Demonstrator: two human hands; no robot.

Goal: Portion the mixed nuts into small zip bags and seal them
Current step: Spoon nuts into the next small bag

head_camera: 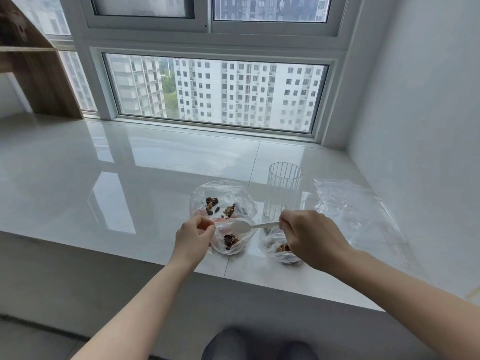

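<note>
A large clear bag of mixed nuts [223, 201] lies on the white sill [104, 183]. Just in front of it stands a small zip bag [231, 242] with some nuts inside; my left hand [193, 236] pinches its left rim and holds it open. My right hand [309, 237] grips the handle of a white plastic spoon [245, 226], whose bowl hovers over that bag's mouth. A second small bag with nuts [278, 249] sits under my right hand, partly hidden by it.
A ribbed clear glass [284, 188] stands behind my right hand. Flat empty zip bags [350, 209] lie to the right, near the white wall. The sill's front edge runs just below the bags. A wooden shelf [33, 74] stands at the far left.
</note>
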